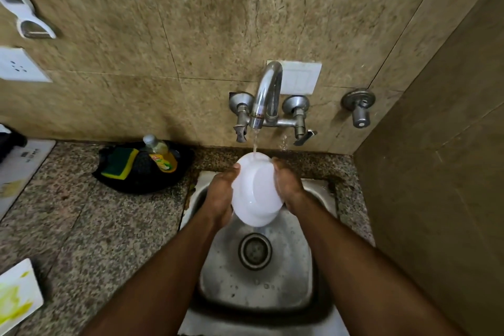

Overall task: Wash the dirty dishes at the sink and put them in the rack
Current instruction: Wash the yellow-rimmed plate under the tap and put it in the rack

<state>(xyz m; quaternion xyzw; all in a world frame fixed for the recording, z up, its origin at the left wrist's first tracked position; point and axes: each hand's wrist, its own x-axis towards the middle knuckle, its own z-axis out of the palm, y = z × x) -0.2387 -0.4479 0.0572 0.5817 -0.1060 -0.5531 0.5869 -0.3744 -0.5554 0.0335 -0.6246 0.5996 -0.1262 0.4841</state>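
A white bowl (256,191) is tilted on edge over the steel sink (256,281), under the water stream from the chrome tap (266,95). My left hand (221,194) grips its left side, fingers curled round the rim. My right hand (289,185) holds the right side, its fingers hidden behind the bowl. A white square plate (16,297) smeared with yellow lies at the counter's lower left.
A black tray (141,169) on the granite counter holds a green-yellow sponge (118,163) and a dish soap bottle (161,155). Another white board with yellow stains (19,169) lies at the far left. A tiled wall (436,172) closes the right side.
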